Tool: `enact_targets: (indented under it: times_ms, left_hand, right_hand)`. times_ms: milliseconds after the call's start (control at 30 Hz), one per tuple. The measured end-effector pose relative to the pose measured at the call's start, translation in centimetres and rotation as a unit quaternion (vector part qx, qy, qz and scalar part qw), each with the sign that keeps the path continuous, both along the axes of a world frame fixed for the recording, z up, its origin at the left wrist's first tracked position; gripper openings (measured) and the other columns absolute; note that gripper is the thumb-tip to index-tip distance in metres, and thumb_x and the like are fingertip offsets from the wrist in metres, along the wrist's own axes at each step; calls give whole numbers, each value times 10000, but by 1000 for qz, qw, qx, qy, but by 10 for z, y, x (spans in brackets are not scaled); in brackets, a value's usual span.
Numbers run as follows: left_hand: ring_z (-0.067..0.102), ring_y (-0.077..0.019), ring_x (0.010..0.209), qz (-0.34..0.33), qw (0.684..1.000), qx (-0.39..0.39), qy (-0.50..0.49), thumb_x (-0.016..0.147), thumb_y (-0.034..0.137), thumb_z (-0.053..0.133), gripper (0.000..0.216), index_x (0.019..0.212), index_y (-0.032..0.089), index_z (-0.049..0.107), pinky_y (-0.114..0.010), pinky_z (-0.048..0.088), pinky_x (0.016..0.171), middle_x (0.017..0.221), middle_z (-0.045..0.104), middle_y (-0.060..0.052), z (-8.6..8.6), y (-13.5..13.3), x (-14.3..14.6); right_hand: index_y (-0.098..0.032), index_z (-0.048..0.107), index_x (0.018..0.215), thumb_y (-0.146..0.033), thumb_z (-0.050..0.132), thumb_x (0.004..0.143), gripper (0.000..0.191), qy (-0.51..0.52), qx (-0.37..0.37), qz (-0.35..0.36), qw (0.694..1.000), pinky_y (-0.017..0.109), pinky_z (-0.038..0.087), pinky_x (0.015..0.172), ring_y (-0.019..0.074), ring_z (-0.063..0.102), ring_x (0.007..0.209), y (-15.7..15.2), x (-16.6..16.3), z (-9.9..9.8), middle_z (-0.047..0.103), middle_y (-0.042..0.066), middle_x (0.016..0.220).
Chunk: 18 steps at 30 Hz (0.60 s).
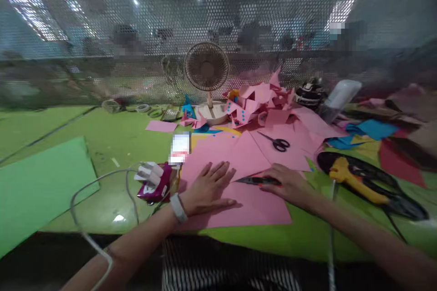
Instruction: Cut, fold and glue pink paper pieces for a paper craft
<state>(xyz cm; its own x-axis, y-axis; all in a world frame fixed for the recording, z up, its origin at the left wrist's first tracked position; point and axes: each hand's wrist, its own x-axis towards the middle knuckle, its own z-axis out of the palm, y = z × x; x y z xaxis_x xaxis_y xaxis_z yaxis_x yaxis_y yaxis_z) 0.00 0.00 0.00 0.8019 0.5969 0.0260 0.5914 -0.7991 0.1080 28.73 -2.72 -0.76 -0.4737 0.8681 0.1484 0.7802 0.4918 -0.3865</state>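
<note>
My left hand (212,188) lies flat on a pink paper sheet (252,213), with its fingers spread and nothing held. A pale band (178,208) circles that wrist. Across the same sheet, my right hand (285,184) is closed around a slim, pointed black tool with red on its handle (248,181). The tool lies low over the paper, its tip towards my left hand; its exact kind is partly hidden by my fingers. Black-handled scissors (278,143) rest on pink sheets just beyond my right hand.
Crumpled pink paper (254,104) is heaped behind, beside a small fan (207,70). A phone (180,148) and a purple box (159,186) with a white plug (149,173) and cable sit left. A yellow-and-black glue gun (362,184) lies right. Green sheet (44,191) lies far left.
</note>
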Motion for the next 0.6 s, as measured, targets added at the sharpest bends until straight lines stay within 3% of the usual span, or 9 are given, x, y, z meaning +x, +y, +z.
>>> enact_targets:
  times_ms: [300, 467, 600]
  left_hand:
    - [82, -257, 1360, -9, 1000, -17, -16, 816, 667, 305, 784, 1429, 233, 79, -464, 53, 1081, 1488, 129, -82, 1, 1, -3]
    - [202, -155, 1339, -35, 996, -78, -17, 950, 420, 211, 459, 1393, 302, 226, -377, 175, 1078, 1457, 262, -9, 2, 28, -10]
    - [196, -159, 1341, -21, 998, -45, -27, 952, 321, 275, 420, 1370, 291, 293, -366, 199, 1071, 1446, 289, -6, -5, 49, -13]
  right_hand:
    - [-209, 598, 909, -459, 531, 824, 272, 9, 7, 3, 1000, 312, 413, 738, 187, 526, 856, 1, -4, -3, 568, 41, 879]
    - [-213, 608, 885, -452, 527, 828, 259, 7, 0, 8, 1000, 302, 418, 704, 180, 530, 821, 1, -4, -1, 561, 39, 853]
    - [-217, 605, 906, -444, 521, 834, 253, -4, 12, 9, 1000, 308, 426, 711, 181, 534, 817, -1, -3, -3, 560, 40, 862]
